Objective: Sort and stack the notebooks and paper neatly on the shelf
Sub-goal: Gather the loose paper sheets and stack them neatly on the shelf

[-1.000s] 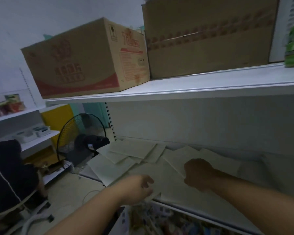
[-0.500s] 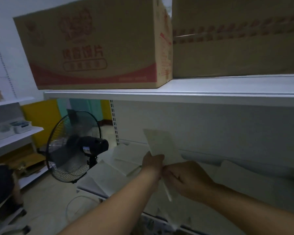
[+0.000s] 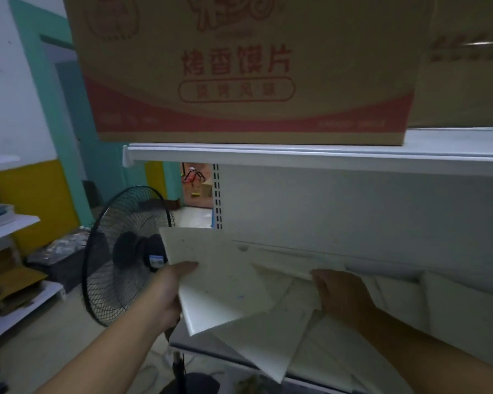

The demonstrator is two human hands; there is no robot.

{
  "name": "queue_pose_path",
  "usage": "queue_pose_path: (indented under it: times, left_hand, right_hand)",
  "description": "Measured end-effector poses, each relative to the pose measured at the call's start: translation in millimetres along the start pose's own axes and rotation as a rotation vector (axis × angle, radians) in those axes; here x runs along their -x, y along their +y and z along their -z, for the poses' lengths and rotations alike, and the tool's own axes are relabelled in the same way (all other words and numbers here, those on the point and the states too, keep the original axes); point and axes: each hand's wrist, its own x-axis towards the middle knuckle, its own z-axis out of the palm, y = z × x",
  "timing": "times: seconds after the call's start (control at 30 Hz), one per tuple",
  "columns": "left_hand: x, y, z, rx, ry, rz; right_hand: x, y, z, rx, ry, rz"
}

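My left hand (image 3: 168, 294) grips a pale speckled notebook (image 3: 217, 277) by its left edge, thumb on the cover, and holds it tilted above the shelf. My right hand (image 3: 339, 294) reaches over the scattered papers and pinches the edge of another pale notebook (image 3: 282, 268) lying further back. Several more pale notebooks and sheets (image 3: 268, 345) lie loosely overlapped on the white shelf (image 3: 467, 317), some jutting over its front edge.
A large brown and red cardboard box (image 3: 248, 69) sits on the upper shelf (image 3: 296, 155) just overhead, with a second box (image 3: 467, 61) to its right. A black standing fan (image 3: 125, 257) stands close at the left end. Side shelves (image 3: 9, 228) hold goods at far left.
The view has moved closer and to the left. My left hand has lifted the speckled notebook out to the left, and my right hand has let go of it and reached back onto another notebook.
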Motion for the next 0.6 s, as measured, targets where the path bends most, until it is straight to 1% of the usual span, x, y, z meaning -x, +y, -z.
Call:
queue_pose_path:
  times: [0.07, 0.17, 0.23, 0.3, 0.37, 0.43, 0.47, 0.53, 0.6]
  left_hand:
    - [-7.1, 3.0, 11.8, -0.010, 0.012, 0.002]
    - [-15.2, 2.4, 13.8, -0.019, -0.042, -0.043]
    - [-20.9, -4.5, 6.0, -0.006, -0.064, -0.007]
    - [-26.5, -11.9, -3.8, 0.051, -0.060, 0.053]
    - [-33.7, -21.3, -8.8, 0.104, -0.067, 0.110]
    - [-36.9, -29.4, -6.7, 0.148, -0.080, 0.133]
    - [-37.0, -31.8, -2.4, 0.164, -0.083, 0.128]
    - [-35.9, -31.1, 8.4, 0.189, -0.109, 0.097]
    - [-36.7, -25.8, 21.0, 0.206, -0.124, 0.069]
  right_hand:
    - [-5.8, -3.7, 7.3, 0.001, 0.245, 0.046]
    - [-17.0, -41.5, 27.4, 0.016, 0.369, 0.088]
    - [-18.2, -78.7, 34.3, 0.042, 0.396, 0.166]
    - [-11.3, -118.8, 30.3, 0.006, 0.344, 0.291]
    - [-1.5, -150.1, 22.8, -0.122, 0.279, 0.433]
    - [5.2, -162.7, 13.1, -0.239, 0.233, 0.511]
    - [8.1, -162.7, 8.6, -0.262, 0.201, 0.521]
    - [9.6, -156.1, 10.8, -0.350, 0.055, 0.477]
    - [8.8, -142.5, 10.1, -0.394, -0.036, 0.303]
